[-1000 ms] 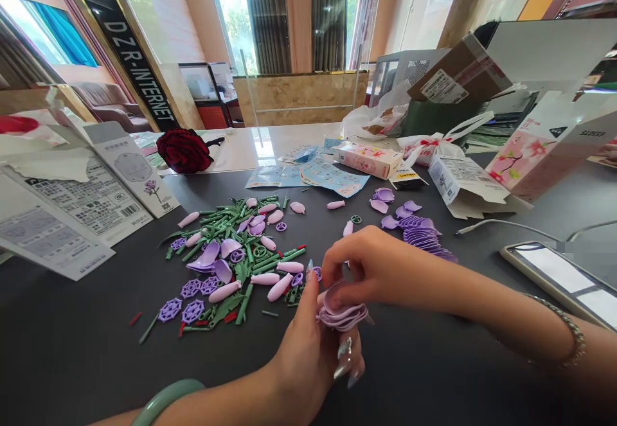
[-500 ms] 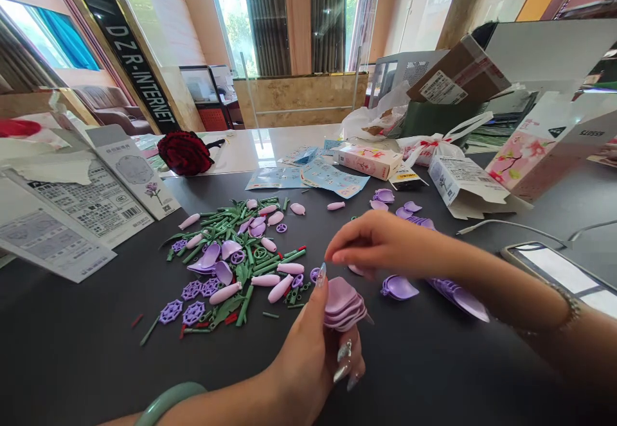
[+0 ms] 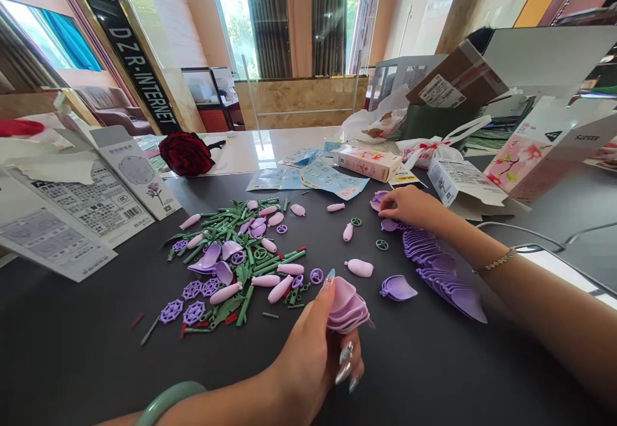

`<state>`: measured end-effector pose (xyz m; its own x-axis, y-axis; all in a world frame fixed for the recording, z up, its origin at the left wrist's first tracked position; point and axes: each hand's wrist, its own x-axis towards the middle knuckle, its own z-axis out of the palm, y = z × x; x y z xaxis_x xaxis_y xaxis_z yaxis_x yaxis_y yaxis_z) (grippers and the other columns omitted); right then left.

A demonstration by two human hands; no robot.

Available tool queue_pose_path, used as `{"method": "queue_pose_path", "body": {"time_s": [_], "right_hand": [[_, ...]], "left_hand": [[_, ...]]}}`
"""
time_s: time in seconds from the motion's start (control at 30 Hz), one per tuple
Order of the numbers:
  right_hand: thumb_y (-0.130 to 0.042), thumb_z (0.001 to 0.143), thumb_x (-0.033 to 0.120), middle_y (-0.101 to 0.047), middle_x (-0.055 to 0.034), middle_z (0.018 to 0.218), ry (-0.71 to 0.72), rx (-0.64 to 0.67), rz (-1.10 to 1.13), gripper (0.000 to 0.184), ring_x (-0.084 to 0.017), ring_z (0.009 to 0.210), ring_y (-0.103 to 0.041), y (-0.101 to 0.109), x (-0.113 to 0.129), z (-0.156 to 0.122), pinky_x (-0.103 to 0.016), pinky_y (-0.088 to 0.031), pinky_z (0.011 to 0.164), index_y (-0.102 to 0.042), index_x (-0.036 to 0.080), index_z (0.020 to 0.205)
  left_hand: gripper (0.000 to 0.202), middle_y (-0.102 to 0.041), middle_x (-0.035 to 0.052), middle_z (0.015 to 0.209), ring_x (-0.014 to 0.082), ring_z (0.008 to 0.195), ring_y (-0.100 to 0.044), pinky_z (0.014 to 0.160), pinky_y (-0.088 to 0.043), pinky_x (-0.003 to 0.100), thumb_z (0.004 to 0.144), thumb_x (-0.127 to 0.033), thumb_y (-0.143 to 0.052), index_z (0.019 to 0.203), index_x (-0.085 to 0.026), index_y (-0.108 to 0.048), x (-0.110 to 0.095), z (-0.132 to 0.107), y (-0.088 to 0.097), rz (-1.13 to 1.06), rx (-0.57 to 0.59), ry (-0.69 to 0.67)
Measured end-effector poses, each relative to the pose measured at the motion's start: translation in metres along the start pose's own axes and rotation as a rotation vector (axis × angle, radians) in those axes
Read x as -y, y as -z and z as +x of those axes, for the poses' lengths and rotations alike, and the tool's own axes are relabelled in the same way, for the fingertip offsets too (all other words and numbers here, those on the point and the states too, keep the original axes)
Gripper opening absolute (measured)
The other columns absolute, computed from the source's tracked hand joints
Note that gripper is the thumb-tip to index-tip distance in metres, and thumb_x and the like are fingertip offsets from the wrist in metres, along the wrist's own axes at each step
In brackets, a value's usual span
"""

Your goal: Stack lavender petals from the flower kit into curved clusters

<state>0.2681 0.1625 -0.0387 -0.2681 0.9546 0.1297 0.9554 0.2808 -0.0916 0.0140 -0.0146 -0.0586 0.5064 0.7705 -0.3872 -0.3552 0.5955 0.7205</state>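
In my left hand (image 3: 308, 342) is a stack of pale pink petals (image 3: 346, 307), gripped between thumb and fingers above the dark table. My right hand (image 3: 409, 207) reaches out to the right, with its fingertips closed on a purple petal (image 3: 378, 198) at the far end of the purple pieces. Below that hand, a long overlapping row of purple petals (image 3: 431, 256) curves toward me. A separate small cluster of purple petals (image 3: 398, 288) lies left of the row. Nearer my left hand rests a pink bottle-shaped piece (image 3: 359, 268).
A mixed pile of green stems (image 3: 241, 239), pink pieces and purple wheels covers the left-centre. Open white boxes (image 3: 110, 182) stand at the left. Behind lie blue printed sheets (image 3: 332, 178) and a dark red rose (image 3: 186, 154). Cartons and a cable (image 3: 520, 230) occupy the right.
My right hand has moved right and away from beside my left hand to the far purple petals, uncovering green wheels and pink pieces. The left hand keeps its stack, shifted slightly right.
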Motion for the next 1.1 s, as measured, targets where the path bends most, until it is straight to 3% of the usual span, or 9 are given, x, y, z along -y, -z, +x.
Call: {"method": "queue_pose_path", "body": {"time_s": [0.13, 0.4, 0.53, 0.63, 0.7, 0.8, 0.93, 1.1], "right_hand": [[-0.062, 0.077, 0.032, -0.074, -0.0078, 0.08, -0.017, 0.01, -0.001, 0.019, -0.022, 0.074, -0.064, -0.003, -0.006, 0.003, -0.03, -0.043, 0.062, -0.076, 0.02, 0.075], [-0.065, 0.073, 0.025, -0.072, -0.0071, 0.072, 0.022, -0.033, 0.09, 0.013, -0.021, 0.071, -0.063, -0.001, 0.0, 0.0, -0.031, -0.043, 0.064, -0.073, 0.018, 0.067], [-0.064, 0.075, 0.026, -0.071, -0.0072, 0.07, 0.023, -0.08, 0.164, 0.015, -0.019, 0.068, -0.062, 0.008, 0.011, -0.003, -0.032, -0.043, 0.066, -0.071, 0.018, 0.065], [-0.066, 0.077, 0.036, -0.07, -0.0059, 0.07, 0.044, -0.085, 0.264, 0.02, -0.017, 0.065, -0.06, 0.022, 0.03, -0.009, -0.031, -0.043, 0.063, -0.071, 0.018, 0.069], [-0.069, 0.073, 0.041, -0.069, -0.0045, 0.07, 0.12, 0.01, 0.487, 0.023, -0.015, 0.064, -0.059, 0.033, 0.049, -0.017, -0.029, -0.043, 0.059, -0.071, 0.018, 0.07], [-0.076, 0.066, 0.04, -0.068, -0.004, 0.072, 0.314, 0.302, 0.861, 0.023, -0.015, 0.068, -0.06, 0.047, 0.078, -0.032, -0.029, -0.047, 0.062, -0.068, 0.017, 0.066], [-0.077, 0.066, 0.031, -0.065, -0.0006, 0.068, 0.403, 0.514, 0.955, 0.02, -0.013, 0.066, -0.06, 0.057, 0.102, -0.047, -0.027, -0.048, 0.061, -0.064, 0.016, 0.064], [-0.078, 0.064, 0.023, -0.062, 0.0037, 0.067, 0.365, 0.634, 1.094, 0.031, -0.008, 0.057, -0.06, 0.061, 0.106, -0.053, -0.02, -0.046, 0.052, -0.048, 0.017, 0.059]], "left_hand": [[0.054, -0.042, -0.0085, 0.05, 0.0081, 0.042, -0.033, 0.051, -0.032, 0.026, 0.074, -0.074, -0.055, 0.076, -0.021, -0.042, 0.002, -0.001, 0.001, 0.032, 0.024, -0.021], [0.057, -0.041, -0.0086, 0.05, 0.0076, 0.042, -0.034, 0.05, -0.033, 0.026, 0.07, -0.076, -0.057, 0.072, -0.021, -0.041, -0.003, -0.001, -0.001, 0.044, 0.016, -0.002], [0.061, -0.042, -0.0085, 0.05, 0.0076, 0.042, -0.035, 0.05, -0.033, 0.025, 0.067, -0.081, -0.056, 0.072, -0.021, -0.042, -0.002, 0.0, -0.002, 0.076, 0.014, -0.006], [0.063, -0.042, -0.0082, 0.049, 0.0079, 0.042, -0.035, 0.049, -0.033, 0.025, 0.067, -0.082, -0.053, 0.074, -0.021, -0.044, 0.0, 0.0, -0.001, 0.113, 0.024, -0.016], [0.062, -0.041, -0.008, 0.049, 0.0079, 0.042, -0.035, 0.049, -0.033, 0.025, 0.068, -0.082, -0.053, 0.074, -0.02, -0.045, 0.001, 0.001, 0.0, 0.136, 0.025, -0.028], [0.062, -0.041, -0.0078, 0.05, 0.0077, 0.042, -0.036, 0.049, -0.032, 0.024, 0.069, -0.081, -0.052, 0.073, -0.02, -0.045, 0.001, 0.0, 0.0, 0.156, 0.028, -0.036], [0.064, -0.042, -0.0071, 0.051, 0.0082, 0.043, -0.038, 0.048, -0.032, 0.024, 0.066, -0.083, -0.054, 0.073, -0.02, -0.046, 0.002, 0.0, 0.0, 0.2, 0.026, -0.041], [0.067, -0.042, -0.0074, 0.052, 0.0086, 0.044, -0.037, 0.048, -0.031, 0.025, 0.066, -0.085, -0.051, 0.078, -0.019, -0.047, 0.003, 0.0, 0.0, 0.216, 0.023, -0.045]]}}
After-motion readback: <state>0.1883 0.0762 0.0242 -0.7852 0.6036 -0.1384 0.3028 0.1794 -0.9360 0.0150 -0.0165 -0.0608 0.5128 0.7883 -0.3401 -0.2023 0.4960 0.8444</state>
